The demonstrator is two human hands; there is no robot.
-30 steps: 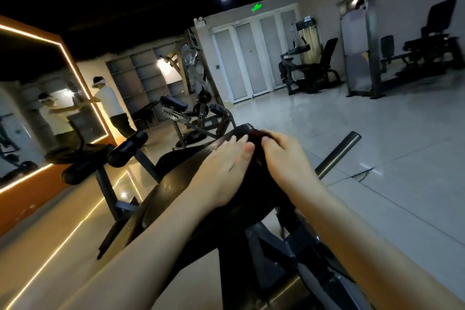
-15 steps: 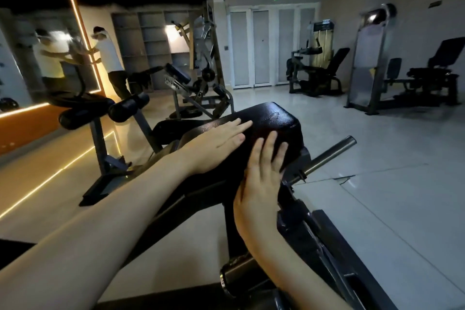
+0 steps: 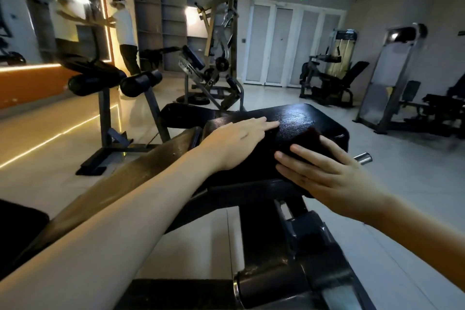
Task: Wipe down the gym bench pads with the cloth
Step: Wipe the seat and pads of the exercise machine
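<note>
Fingers straight and close together, the left hand lies palm-down on top of the bench's front pad. The right hand is just beside it at the pad's near right edge, fingers spread wide and pressed flat onto the one cloth. The cloth is a dark, reddish, soft-looking fold that shows beyond the fingertips and touches the pad. The pad is a black rounded block with a glossy, pebbled skin that catches the light. A longer pad, smooth and lit brownish, runs back under the left forearm. A steel bar pokes out right of the right hand. Well apart on the left, two black roller cushions sit on a grey stand. Farther off, one person reaches toward a mirror.
</note>
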